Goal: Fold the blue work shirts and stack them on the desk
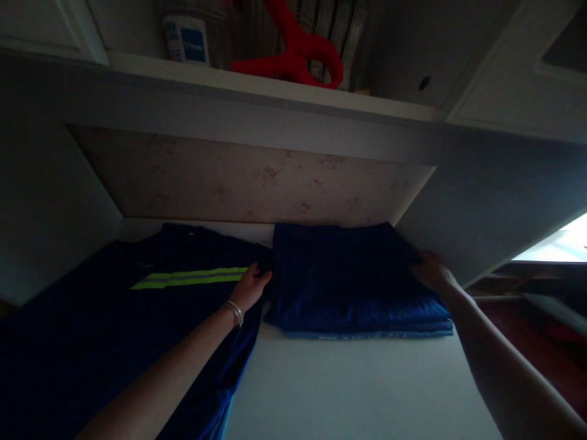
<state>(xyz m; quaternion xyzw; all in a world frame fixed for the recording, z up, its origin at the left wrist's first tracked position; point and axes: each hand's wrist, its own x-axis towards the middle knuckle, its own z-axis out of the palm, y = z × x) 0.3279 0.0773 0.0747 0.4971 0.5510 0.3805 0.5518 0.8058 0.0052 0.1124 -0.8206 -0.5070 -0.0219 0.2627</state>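
A folded stack of dark navy cloth (343,275) lies on the white surface, with paler blue layers showing along its front edge. My left hand (252,287), a bracelet on its wrist, is at the stack's left side, with thumb and finger apart. It lies over the edge of a spread navy shirt (151,330) that has a yellow-green and grey stripe. At the opposite side of the stack, my right hand (431,272) touches the right edge. Its fingers are dark and blurred, so their grip does not show.
Above hangs a white shelf (275,95) holding a red plastic handle-like object (302,58) and a clear labelled container (190,40). Behind the cloth stands a floral back panel (293,183). A white side panel (477,201) borders the right, and the white surface (358,391) extends in front.
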